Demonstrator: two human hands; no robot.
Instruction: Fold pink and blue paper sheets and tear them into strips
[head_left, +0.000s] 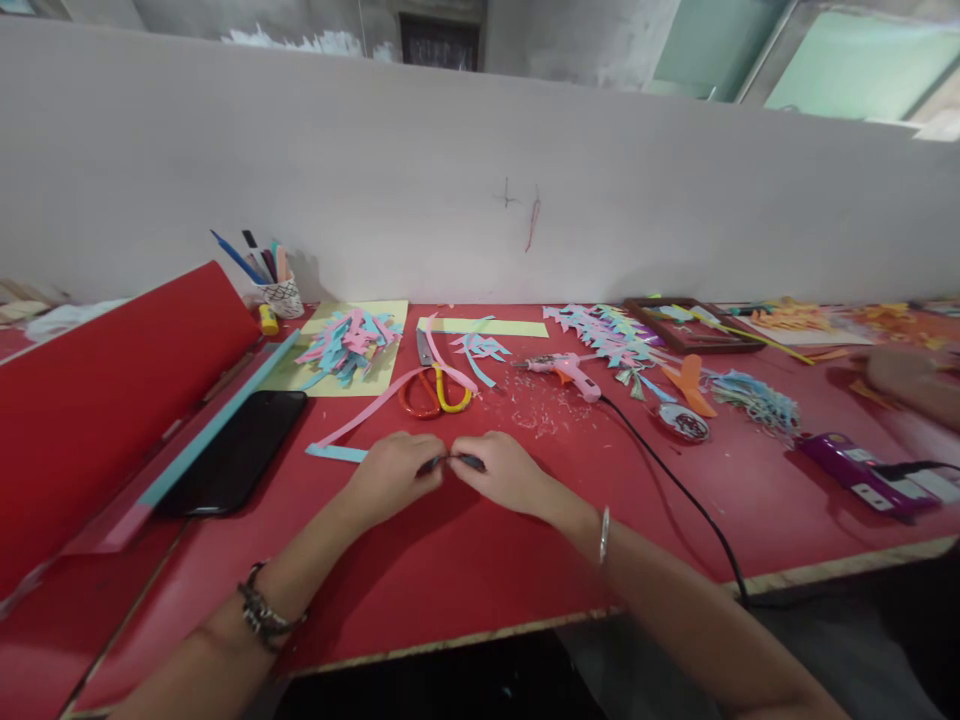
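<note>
Near the table's middle, my left hand (397,474) and my right hand (499,474) meet at the fingertips, both closed in a pinch. A light blue paper strip (337,454) runs into my left hand from the left. Whatever lies between the right fingers is hidden. A pink paper strip (367,412) curves from the blue strip's left end up over scissors (439,388) with red and yellow handles, just beyond my hands. Small cut paper pieces (484,347) lie behind them. To the right rests a pink glue gun (566,372).
A black phone (236,450) and a red sheet (127,400) are at left. Behind stand a pen cup (281,297) and a paper-strip pile (352,345). At right are a paper garland (604,335), a purple power strip (855,470), a black cord (667,470) and another person's hand (911,375).
</note>
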